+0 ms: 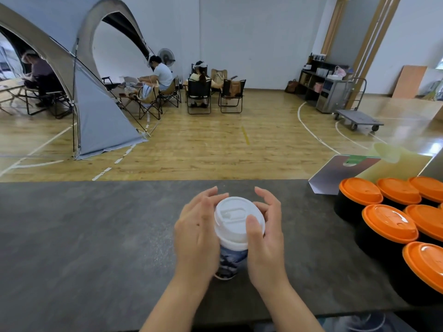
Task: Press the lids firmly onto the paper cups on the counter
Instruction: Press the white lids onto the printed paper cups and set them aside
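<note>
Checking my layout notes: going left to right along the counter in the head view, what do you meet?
Left hand → white plastic lid on the blue-printed paper cup → right hand → cluster of orange-lidded black cups.

Pretty even, soft indoor light, nothing harsh. Glare streaks on the glossy wooden gym floor (407, 121) at right and little highlights on the shiny orange plastic lids (389, 222). Wide-angle lens bends the edges hard; corners go soft and smeary.
</note>
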### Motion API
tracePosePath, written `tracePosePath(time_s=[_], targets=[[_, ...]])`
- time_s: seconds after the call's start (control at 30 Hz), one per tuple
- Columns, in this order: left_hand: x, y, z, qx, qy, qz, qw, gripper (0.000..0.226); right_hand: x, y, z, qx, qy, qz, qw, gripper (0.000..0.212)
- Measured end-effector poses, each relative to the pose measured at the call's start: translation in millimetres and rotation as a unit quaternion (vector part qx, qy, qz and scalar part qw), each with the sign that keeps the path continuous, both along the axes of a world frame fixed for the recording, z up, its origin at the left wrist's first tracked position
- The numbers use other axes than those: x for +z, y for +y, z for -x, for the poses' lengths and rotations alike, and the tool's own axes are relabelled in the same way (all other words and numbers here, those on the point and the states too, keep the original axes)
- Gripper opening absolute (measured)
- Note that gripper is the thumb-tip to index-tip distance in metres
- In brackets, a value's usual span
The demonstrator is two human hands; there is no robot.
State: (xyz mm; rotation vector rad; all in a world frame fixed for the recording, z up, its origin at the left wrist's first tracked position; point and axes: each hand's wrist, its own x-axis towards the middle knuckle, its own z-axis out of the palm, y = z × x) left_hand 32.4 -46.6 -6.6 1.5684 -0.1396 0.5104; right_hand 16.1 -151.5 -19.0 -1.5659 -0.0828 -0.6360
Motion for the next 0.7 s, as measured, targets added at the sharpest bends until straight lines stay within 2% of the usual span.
tracePosePath(time_s=[0.27, 0.5, 0.7], targets=[[-0.5, -11.5, 8.9, -0.069, 0.014, 0.063, 0.996, 0.040, -2.5, 7.0, -0.8, 0.011, 0.011, -0.046, 0.999, 0.037], [-7.8, 0.3, 0.9, -0.075, 0.009, 0.078, 0.994, 0.041, 0.3, 21.1, -3.6, 0.008, -0.003, -0.049, 0.999, 0.042], [-7.7, 6.3, 0.1, -0.091, 0.017, 0.051, 0.994, 0.034, -3.0, 21.9, -1.6, 0.015, -0.002, -0.054, 0.998, 0.041]])
